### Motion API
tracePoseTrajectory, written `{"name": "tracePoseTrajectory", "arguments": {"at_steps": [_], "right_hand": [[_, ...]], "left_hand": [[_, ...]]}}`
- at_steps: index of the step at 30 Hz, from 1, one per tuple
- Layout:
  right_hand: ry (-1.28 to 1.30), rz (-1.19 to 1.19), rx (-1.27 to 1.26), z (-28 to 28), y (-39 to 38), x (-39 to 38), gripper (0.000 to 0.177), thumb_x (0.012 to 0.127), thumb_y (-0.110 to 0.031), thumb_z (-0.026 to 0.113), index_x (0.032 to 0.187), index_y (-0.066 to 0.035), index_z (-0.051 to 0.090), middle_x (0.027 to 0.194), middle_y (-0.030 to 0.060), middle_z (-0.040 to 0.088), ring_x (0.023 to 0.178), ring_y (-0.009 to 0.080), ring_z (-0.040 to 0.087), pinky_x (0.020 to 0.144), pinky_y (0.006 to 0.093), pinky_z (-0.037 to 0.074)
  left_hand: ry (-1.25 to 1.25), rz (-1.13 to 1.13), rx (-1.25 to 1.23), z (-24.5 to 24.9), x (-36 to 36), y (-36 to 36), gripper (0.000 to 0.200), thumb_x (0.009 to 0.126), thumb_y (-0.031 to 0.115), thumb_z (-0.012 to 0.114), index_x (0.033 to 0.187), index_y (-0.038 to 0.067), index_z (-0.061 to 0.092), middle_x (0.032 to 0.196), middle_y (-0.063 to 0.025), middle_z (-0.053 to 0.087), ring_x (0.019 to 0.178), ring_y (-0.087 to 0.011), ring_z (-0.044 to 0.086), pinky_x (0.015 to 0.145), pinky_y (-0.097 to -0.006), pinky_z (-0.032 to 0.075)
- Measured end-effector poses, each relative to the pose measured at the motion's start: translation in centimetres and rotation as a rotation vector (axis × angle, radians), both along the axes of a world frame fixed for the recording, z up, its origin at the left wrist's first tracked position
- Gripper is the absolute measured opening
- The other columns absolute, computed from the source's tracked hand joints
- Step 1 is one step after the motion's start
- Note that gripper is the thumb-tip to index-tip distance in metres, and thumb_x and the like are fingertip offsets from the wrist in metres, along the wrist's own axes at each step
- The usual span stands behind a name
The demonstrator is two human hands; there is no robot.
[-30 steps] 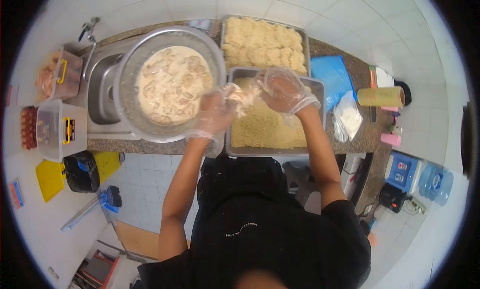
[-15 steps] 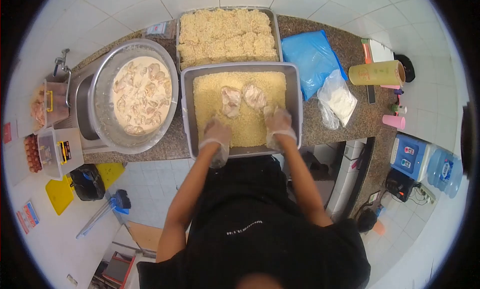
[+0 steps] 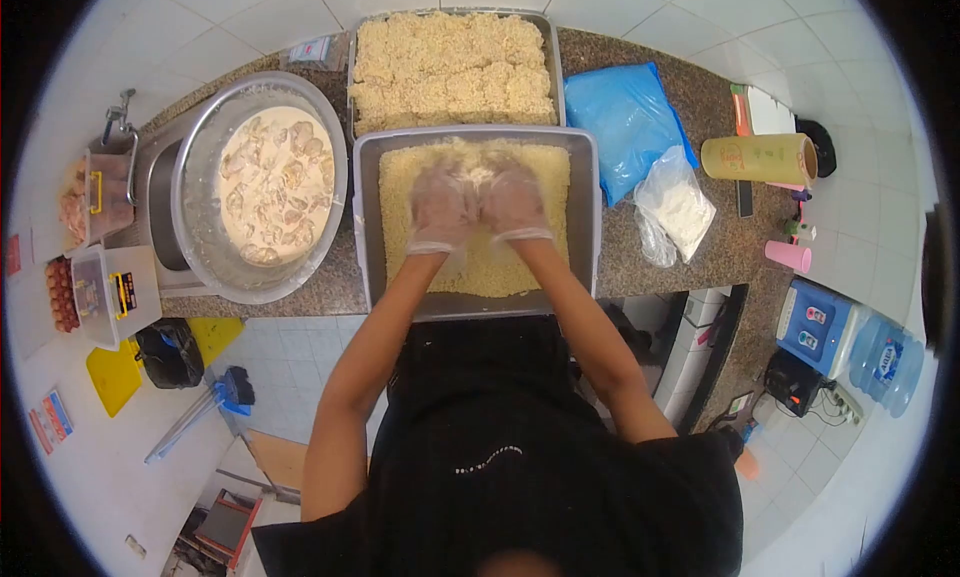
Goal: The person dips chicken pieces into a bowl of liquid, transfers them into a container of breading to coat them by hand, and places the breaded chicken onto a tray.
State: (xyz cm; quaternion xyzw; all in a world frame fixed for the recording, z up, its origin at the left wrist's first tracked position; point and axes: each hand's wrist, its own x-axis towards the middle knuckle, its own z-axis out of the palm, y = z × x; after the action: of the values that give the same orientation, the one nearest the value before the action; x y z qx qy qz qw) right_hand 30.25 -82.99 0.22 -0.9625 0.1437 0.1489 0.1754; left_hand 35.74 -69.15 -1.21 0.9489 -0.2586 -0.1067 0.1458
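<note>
Both of my hands wear clear plastic gloves and lie side by side over a grey tray (image 3: 365, 227) of pale yellow crumbs (image 3: 490, 267). My left hand (image 3: 443, 207) and my right hand (image 3: 512, 202) are smeared by motion, so their fingers are unclear. They cover the place where two pieces of meat lay, which are now hidden. Some crumbs show between the fingertips. Behind this tray, a second tray (image 3: 555, 62) holds rows of crumb-coated pieces (image 3: 450, 67). A big metal bowl (image 3: 195, 217) at the left holds pieces in creamy batter (image 3: 278, 187).
A blue plastic bag (image 3: 625, 122) and a clear bag of white powder (image 3: 682, 209) lie right of the trays. Farther right are a yellow-green roll (image 3: 755, 160) and a pink cup (image 3: 788, 255). A sink (image 3: 165, 212) and a tap (image 3: 120, 122) are left of the bowl.
My hands have moved from the tray's near corners up and inward, coming together over the two meat pieces. The view has shifted slightly.
</note>
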Motion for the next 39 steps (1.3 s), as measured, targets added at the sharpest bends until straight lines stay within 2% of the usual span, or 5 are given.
{"name": "tracePoseTrajectory", "arguments": {"at_steps": [13,20,30,37,39], "right_hand": [[0.038,0.259,-0.146,-3.3,-0.3,-1.8,0.066,0.090,-0.041,0.046,0.145,-0.009,0.028,0.148,0.0211,0.029,0.137,0.0383,0.026,0.111,0.0522,0.019],[0.422,0.360,0.214,1.2,-7.3,1.6,0.069,0.082,-0.040,0.063,0.139,-0.011,0.039,0.139,0.0195,0.043,0.126,0.0353,0.043,0.105,0.0420,0.036],[-0.347,0.122,0.037,5.5,-1.0,-6.7,0.049,0.080,-0.040,0.065,0.114,-0.005,0.062,0.113,0.0203,0.061,0.102,0.0354,0.060,0.091,0.0434,0.045],[0.401,-0.692,0.655,0.2,0.0,-9.4,0.051,0.086,-0.037,0.055,0.122,0.000,0.053,0.116,0.0261,0.057,0.111,0.0395,0.054,0.095,0.0452,0.042],[0.186,-0.289,0.363,0.5,-0.6,-7.3,0.051,0.087,-0.038,0.053,0.122,0.000,0.054,0.114,0.0262,0.058,0.109,0.0401,0.054,0.094,0.0462,0.042]], "left_hand": [[-0.194,-0.096,-0.001,-6.5,0.2,2.1,0.060,0.090,0.043,0.043,0.132,0.001,0.046,0.137,-0.0215,0.043,0.127,-0.0367,0.041,0.112,-0.0439,0.024],[0.814,-0.343,0.265,2.0,5.9,4.0,0.076,0.077,0.040,0.069,0.134,-0.001,0.042,0.138,-0.0245,0.042,0.128,-0.0342,0.042,0.108,-0.0388,0.033],[0.167,-0.171,-0.139,3.9,-2.3,7.1,0.061,0.077,0.031,0.067,0.128,0.002,0.050,0.126,-0.0258,0.051,0.122,-0.0382,0.046,0.105,-0.0424,0.035],[0.841,0.509,-0.038,1.1,-8.4,6.4,0.057,0.083,0.045,0.054,0.119,0.001,0.055,0.130,-0.0266,0.048,0.117,-0.0405,0.049,0.096,-0.0430,0.040],[1.067,0.550,-0.201,1.9,-5.9,5.1,0.056,0.084,0.045,0.052,0.118,0.000,0.056,0.133,-0.0276,0.046,0.116,-0.0423,0.049,0.095,-0.0434,0.040]]}}
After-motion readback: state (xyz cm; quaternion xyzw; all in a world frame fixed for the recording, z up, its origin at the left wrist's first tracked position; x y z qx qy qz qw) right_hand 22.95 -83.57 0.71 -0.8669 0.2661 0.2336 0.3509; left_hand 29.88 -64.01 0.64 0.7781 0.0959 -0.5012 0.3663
